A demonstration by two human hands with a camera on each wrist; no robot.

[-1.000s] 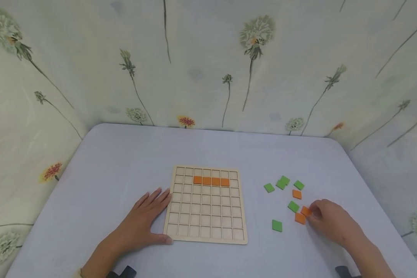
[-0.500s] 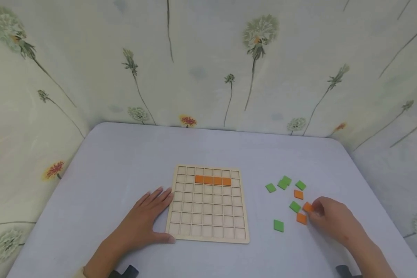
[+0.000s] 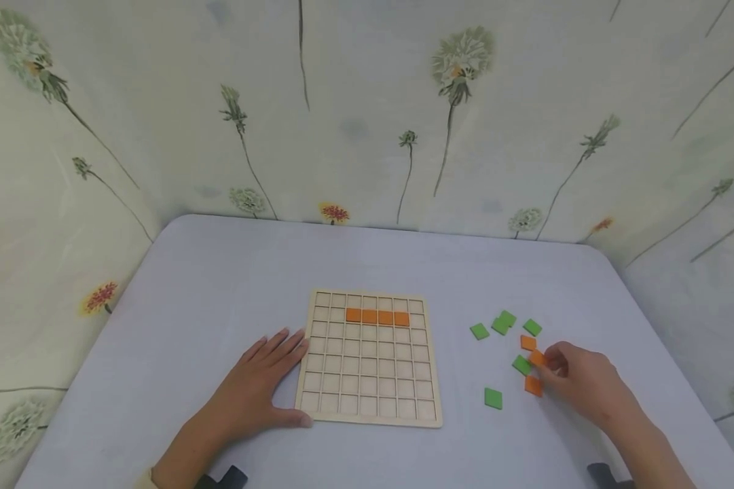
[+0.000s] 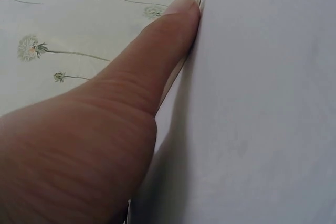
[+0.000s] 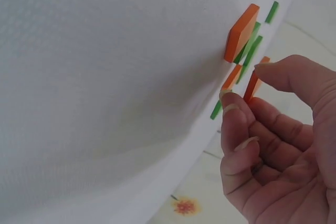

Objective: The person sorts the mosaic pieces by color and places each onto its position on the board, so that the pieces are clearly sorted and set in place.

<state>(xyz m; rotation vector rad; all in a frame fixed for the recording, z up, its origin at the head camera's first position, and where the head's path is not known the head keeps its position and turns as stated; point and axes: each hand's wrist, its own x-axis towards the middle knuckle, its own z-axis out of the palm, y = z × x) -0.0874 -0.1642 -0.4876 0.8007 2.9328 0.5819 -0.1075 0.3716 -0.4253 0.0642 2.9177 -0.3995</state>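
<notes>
A square wooden grid board (image 3: 367,390) lies on the white table, with a row of orange tiles (image 3: 369,316) in its second row from the top. Along its left side rests my left hand (image 3: 250,387), fingers spread and straight, fingertips at the edge. The left wrist view shows that thumb (image 4: 142,61) against the board's side. To the right, my right hand (image 3: 580,380) pinches an orange tile (image 3: 537,358) between thumb and fingers. The right wrist view shows this held tile (image 5: 254,85) tilted, its lower part behind the fingers. Two loose orange tiles, one (image 3: 528,342) farther, one (image 3: 533,386) nearer, lie beside it.
Several green tiles are scattered right of the board, including one (image 3: 493,398) nearest the front, one (image 3: 522,365) by the held tile and an overlapping-looking pair (image 3: 504,322) farther back. A flowered cloth (image 3: 354,136) hangs behind the table's far edge.
My right hand has shifted the pinched orange tile slightly away from me, off from the nearer orange tile. The left hand stays on the board; the whole head view has drifted slightly.
</notes>
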